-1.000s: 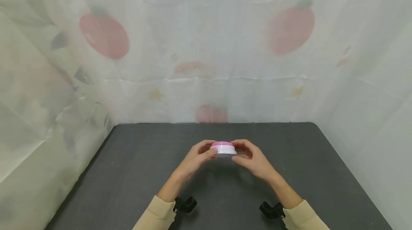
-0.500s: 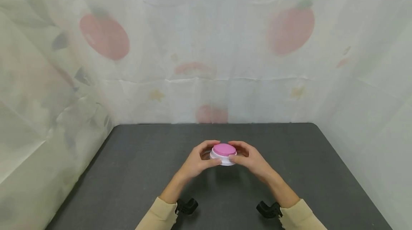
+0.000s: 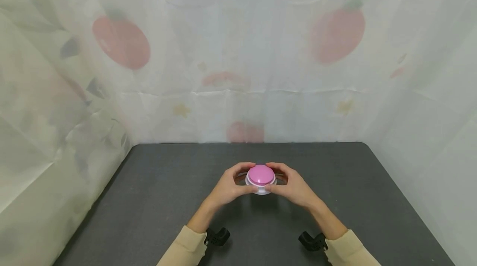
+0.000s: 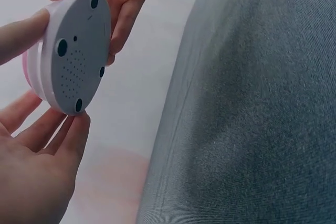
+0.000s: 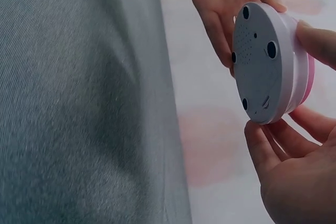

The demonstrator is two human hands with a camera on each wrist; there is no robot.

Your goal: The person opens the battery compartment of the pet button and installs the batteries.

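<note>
Near the lower middle of the head view, the left hand (image 3: 228,187) and right hand (image 3: 294,186) pinch a round pink-topped button (image 3: 261,176) by its white rim, holding it tilted above the dark table (image 3: 156,200). The wrist views show its grey underside (image 4: 79,51) with small feet. This looks like the turning-over-and-inspecting step; a next move would need both hands keeping an even hold on the rim.

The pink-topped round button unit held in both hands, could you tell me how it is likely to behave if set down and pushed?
The button unit looks rigid: both hands hold it by fingertips alone without it bending. Probably light, since the left hand and right hand pinch only its rim. Dark pads on its flat underside would likely resist sliding.
</note>
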